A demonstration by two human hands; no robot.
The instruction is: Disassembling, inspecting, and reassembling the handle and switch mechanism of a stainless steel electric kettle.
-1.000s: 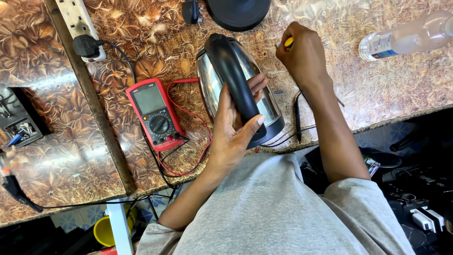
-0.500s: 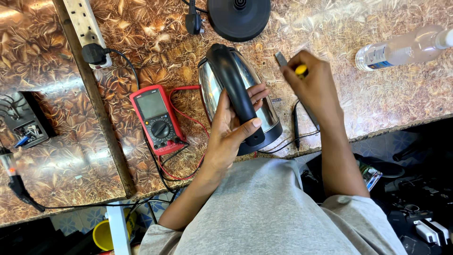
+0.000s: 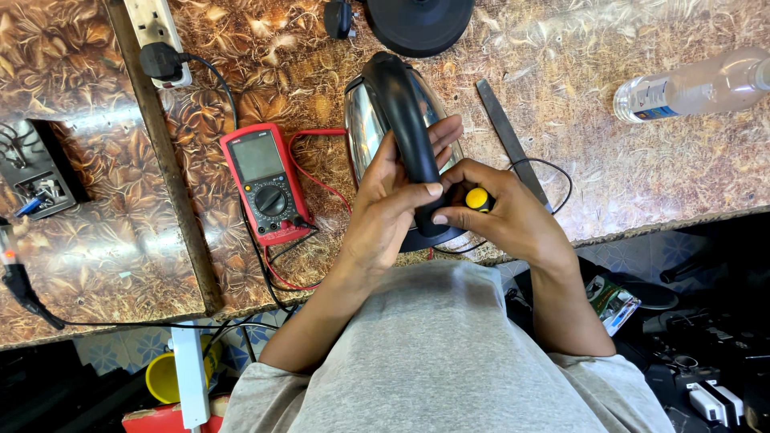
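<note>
While the steel kettle [image 3: 377, 128] lies on its side on the patterned brown worktop [image 3: 609, 160], its black handle [image 3: 405, 136] turned upward toward the camera, the left hand [image 3: 393, 200] wraps around that handle from the left, fingers curled over it and thumb pressed along its near side. The right hand [image 3: 505, 212] sits just beside the lower end of the handle, fingers closed around a screwdriver whose yellow cap [image 3: 479, 198] shows between thumb and forefinger; its shaft is hidden, so where the tip meets the kettle cannot be told. Left of the kettle a red multimeter [image 3: 266, 184] lies flat on the worktop, its red lead [image 3: 317, 172] looping toward the kettle and dark leads trailing off the near edge. A flat dark metal strip [image 3: 505, 132] lies to the right of the kettle, near a thin black wire [image 3: 553, 172]. Farther right a clear plastic bottle [image 3: 698, 84] rests on its side. At the far edge sits a round black kettle base [image 3: 419, 22], and at the upper left a white power strip [image 3: 152, 24] carries a black plug [image 3: 160, 60].
</note>
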